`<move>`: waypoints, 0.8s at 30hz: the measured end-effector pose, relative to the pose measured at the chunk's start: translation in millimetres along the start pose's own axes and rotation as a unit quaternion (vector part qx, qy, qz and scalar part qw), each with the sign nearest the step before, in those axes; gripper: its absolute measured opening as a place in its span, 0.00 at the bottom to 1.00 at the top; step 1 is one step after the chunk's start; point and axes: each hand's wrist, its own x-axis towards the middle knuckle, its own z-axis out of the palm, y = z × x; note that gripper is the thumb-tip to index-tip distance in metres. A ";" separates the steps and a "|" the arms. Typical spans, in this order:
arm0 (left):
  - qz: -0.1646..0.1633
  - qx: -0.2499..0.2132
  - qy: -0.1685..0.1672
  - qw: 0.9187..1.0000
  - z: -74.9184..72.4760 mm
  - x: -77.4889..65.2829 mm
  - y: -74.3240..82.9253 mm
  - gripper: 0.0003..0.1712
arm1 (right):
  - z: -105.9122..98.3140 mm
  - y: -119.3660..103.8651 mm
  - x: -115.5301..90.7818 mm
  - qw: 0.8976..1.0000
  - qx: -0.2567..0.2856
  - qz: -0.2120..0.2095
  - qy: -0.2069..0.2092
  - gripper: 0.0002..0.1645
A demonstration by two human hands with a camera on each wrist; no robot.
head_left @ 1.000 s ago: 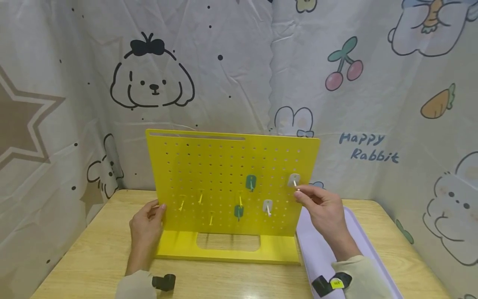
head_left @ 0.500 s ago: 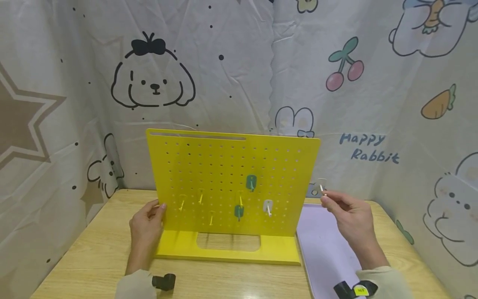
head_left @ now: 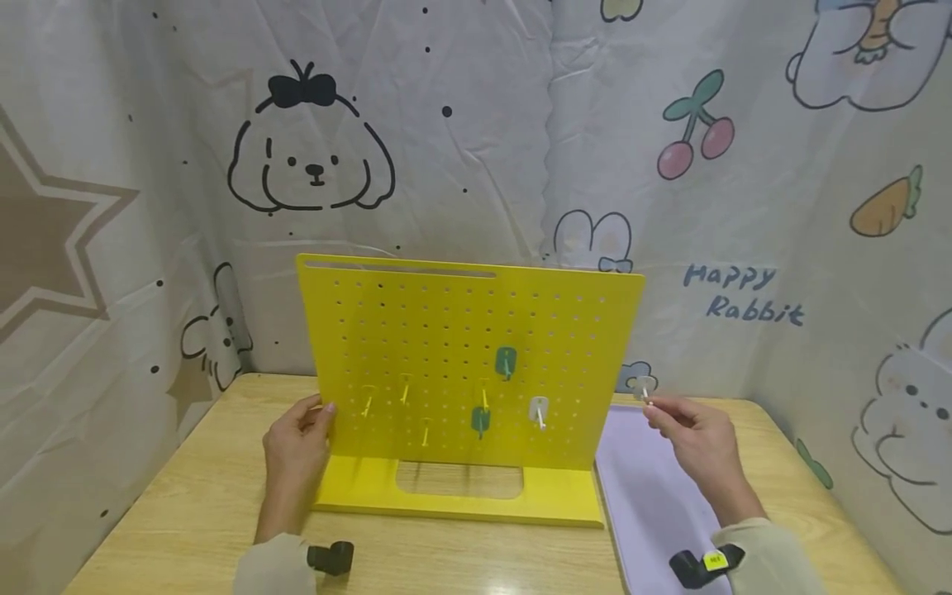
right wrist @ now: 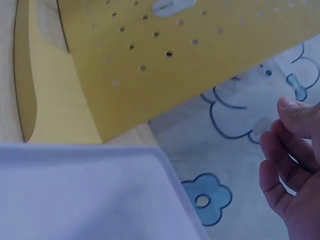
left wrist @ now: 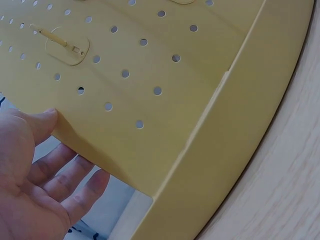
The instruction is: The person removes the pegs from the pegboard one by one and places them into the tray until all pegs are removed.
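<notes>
A yellow pegboard stands upright on its base on the table. My left hand grips its left edge; in the left wrist view the thumb lies on the front face and the other fingers are at the edge and behind. My right hand pinches a white hook between thumb and fingertips, in the air right of the board. A second white hook, an upper green hook, a lower green hook and several yellow hooks hang on the board.
A lilac tray lies on the wooden table, close to the board's right side and under my right forearm. A printed curtain with cartoon drawings encloses the table behind and at both sides.
My right hand has drawn the white hook off the board's right side and carried it to the right, then slightly lower. The left hand keeps its grip on the edge.
</notes>
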 end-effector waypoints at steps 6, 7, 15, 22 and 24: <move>-0.002 0.005 -0.001 1.000 0.2 1.3 -1.0 0.25 | 7.8 20.7 8.5 0.999 -0.007 0.028 -0.041 0.18; -0.001 0.007 -0.001 1.000 0.3 1.4 -1.0 0.25 | 8.8 24.0 9.8 0.999 -0.006 0.025 -0.044 0.18; -0.002 0.006 0.011 1.000 2.4 2.6 0.7 0.23 | 16.4 39.7 13.8 0.997 -0.015 0.022 -0.067 0.16; -0.003 -0.001 0.008 1.000 1.8 2.2 1.0 0.24 | 22.6 50.3 18.4 0.987 -0.099 0.017 -0.125 0.19; -0.001 0.003 0.009 1.000 1.1 1.7 1.2 0.24 | 25.2 49.1 20.0 0.983 -0.114 0.018 -0.140 0.19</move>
